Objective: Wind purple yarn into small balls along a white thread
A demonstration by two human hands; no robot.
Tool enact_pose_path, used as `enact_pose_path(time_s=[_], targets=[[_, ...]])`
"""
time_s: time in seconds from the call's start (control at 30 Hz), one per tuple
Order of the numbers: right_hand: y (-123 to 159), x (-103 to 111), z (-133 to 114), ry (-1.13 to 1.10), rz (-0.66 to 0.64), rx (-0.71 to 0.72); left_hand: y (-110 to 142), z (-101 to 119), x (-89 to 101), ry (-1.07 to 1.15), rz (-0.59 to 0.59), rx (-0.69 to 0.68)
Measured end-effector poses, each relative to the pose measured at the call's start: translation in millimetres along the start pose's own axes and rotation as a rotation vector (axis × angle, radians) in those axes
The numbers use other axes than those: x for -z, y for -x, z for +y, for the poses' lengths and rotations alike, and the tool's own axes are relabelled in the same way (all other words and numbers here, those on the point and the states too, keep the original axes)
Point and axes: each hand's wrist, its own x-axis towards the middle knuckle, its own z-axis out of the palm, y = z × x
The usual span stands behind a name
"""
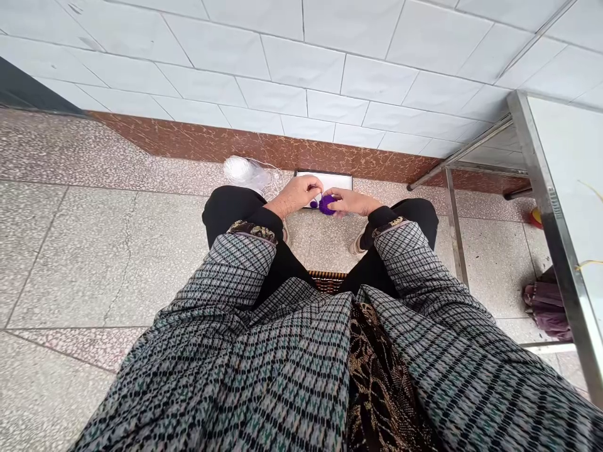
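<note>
"Low before the tiled wall point(325, 107), what does the person hold?"

"A purple bundle point(326, 205), at the near edge of a white, dark-rimmed tray point(342, 182). The right hand point(353, 201) has its thumb and fingers closed around it."

"And the left hand point(298, 193)?"

"Its thumb and fingertips meet just beside the bundle; whether they pinch a strand is too small to tell."

"What lies near?"

"A small purple piece point(313, 204) by the left fingers, and white yarn point(239, 171) left of the tray."
</note>
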Motion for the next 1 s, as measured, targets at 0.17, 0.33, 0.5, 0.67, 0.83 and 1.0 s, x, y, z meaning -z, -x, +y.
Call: enact_pose_path(time_s=[0.17,0.33,0.5,0.67,0.83,1.0], targets=[[-2,3,2,-0.284,-0.025,0.119,-2,0,-1.1,0.007,0.038,0.023],[1,6,-8,-0.562,0.159,0.220,-1,-3,-2.5,0.002,-0.007,0.120],[-5,6,-8,-0.642,0.358,0.227,5,2,-6.3,0.029,-0.342,0.014],[-15,2,6,-0.296,0.456,-0.003,6,7,-5.4,0.026,-0.394,-0.005],[-11,0,10,-0.129,0.199,-0.152,2,-1,-3.4,-0.029,-0.131,0.012],[3,2,1,-0.192,-0.034,-0.065,-1,-6,-4.3,-0.042,-0.043,0.025]])
